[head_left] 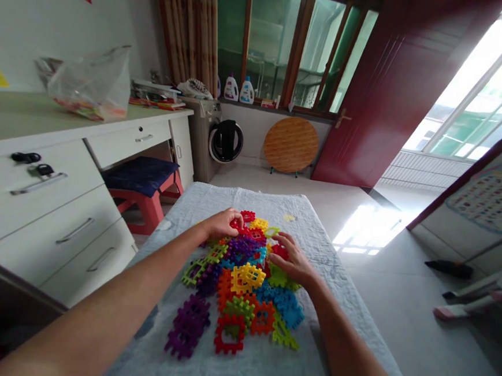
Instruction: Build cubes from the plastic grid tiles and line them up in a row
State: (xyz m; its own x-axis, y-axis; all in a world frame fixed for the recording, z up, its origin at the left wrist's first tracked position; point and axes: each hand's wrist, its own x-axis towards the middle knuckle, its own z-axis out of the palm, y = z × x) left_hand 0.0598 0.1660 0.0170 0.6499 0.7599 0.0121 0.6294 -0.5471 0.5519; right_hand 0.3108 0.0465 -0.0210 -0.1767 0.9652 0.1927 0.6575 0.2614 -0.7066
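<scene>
A pile of interlocking plastic building pieces with notched edges lies on the cloth-covered table (156, 343). At the far side of the pile, the fingers of my left hand (222, 223) are closed on a red building piece (238, 227). My right hand (293, 259) rests over the right side with fingers apart, a second red piece (279, 251) showing between thumb and fingers. Purple pieces (244, 249) lie between both hands. Nearer to me are a yellow piece (247, 277), blue pieces (283, 303), a red square frame (229, 334) and joined purple pieces (188, 326).
To the left stands a white desk (50, 195) bearing a clear plastic bag (94, 86). A red stool (145, 208) with a dark cushion is tucked beside it. Beyond the table are a washing machine (203, 132), a round wooden board (291, 145) and a red door (384, 88).
</scene>
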